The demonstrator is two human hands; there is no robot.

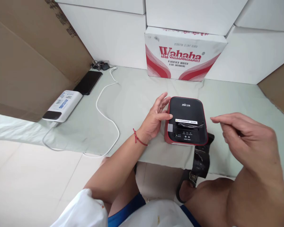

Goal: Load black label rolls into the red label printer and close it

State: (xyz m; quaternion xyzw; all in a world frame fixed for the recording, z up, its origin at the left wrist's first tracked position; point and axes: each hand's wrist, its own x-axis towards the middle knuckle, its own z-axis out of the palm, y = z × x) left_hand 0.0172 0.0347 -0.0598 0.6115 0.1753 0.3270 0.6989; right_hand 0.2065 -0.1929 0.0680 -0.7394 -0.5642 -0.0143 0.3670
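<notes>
A black and red label printer sits on a pale cloth on the floor in front of me. My left hand rests against the printer's left side, thumb on its top, fingers stretched out; a red string is on that wrist. My right hand hovers in the air to the right of the printer, fingers loosely curled and apart, nothing visible in them. A black strip or roll lies just below the printer's near right corner.
A white power bank and a black phone lie at the left, with a white cable looping across the cloth. Keys sit by the wall. White boxes, one a Wahaha water carton, and brown cardboard stand around.
</notes>
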